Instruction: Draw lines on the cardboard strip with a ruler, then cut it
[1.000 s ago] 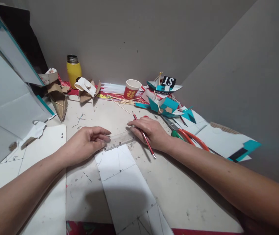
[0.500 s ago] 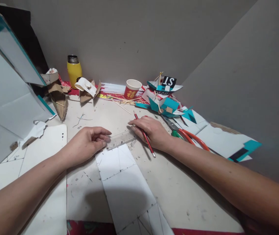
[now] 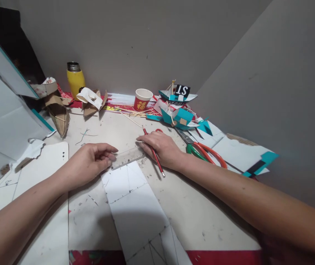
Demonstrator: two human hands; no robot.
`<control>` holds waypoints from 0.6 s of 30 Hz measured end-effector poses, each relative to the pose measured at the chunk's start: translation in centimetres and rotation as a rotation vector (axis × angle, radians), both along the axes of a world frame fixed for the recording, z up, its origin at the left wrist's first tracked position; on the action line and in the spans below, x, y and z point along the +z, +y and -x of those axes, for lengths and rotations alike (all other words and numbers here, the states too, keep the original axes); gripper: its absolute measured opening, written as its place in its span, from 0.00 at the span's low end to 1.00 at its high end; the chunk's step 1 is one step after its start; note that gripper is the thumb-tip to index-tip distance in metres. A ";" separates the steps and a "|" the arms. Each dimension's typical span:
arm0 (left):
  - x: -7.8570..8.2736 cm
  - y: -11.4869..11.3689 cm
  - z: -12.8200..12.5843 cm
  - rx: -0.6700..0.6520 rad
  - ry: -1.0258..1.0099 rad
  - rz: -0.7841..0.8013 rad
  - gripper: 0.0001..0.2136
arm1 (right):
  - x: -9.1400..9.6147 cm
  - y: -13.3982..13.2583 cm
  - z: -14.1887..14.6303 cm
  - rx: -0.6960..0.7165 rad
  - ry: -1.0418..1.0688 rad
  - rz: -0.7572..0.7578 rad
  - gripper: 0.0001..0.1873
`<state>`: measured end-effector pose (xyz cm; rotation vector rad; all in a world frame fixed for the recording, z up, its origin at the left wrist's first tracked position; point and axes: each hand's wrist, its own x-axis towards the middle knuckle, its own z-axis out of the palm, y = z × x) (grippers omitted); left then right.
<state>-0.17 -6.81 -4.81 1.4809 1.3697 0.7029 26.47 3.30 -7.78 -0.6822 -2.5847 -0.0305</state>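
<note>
A clear plastic ruler lies across the top end of a long white card strip marked with pencil lines. My left hand pinches the ruler's left end between thumb and curled fingers. At the other end, my right hand has its fingertips on the ruler. A red pencil is tucked in that same hand, its point up and away and its eraser end toward me. Part of an orange-red loop shows behind the right knuckles; its kind is hidden.
Scissors with orange and green handles lie right of my right hand. Teal paper boats, a red paper cup, wooden sticks, a yellow bottle and cardboard boats line the back. Large white board leans at left.
The whole scene has shifted slightly left as my view turned right. Both hands keep nearly the same place on the ruler, and the pencil stays in my right hand.
</note>
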 end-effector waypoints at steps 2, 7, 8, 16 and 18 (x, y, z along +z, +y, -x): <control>0.1 0.0 0.1 -0.012 0.017 -0.009 0.16 | 0.0 -0.1 0.1 -0.004 -0.009 0.002 0.16; 0.4 0.0 0.0 -0.030 0.070 -0.028 0.15 | 0.2 -0.2 0.4 -0.011 -0.045 0.004 0.16; 0.4 0.0 0.0 -0.031 0.080 -0.030 0.15 | 0.2 -0.3 0.4 -0.017 -0.055 0.003 0.17; 0.5 0.0 -0.3 -0.036 0.173 -0.069 0.15 | 0.3 -0.3 0.4 -0.028 -0.097 -0.012 0.19; 0.5 0.0 -0.3 -0.044 0.189 -0.083 0.16 | 0.3 -0.3 0.3 -0.031 -0.101 -0.022 0.19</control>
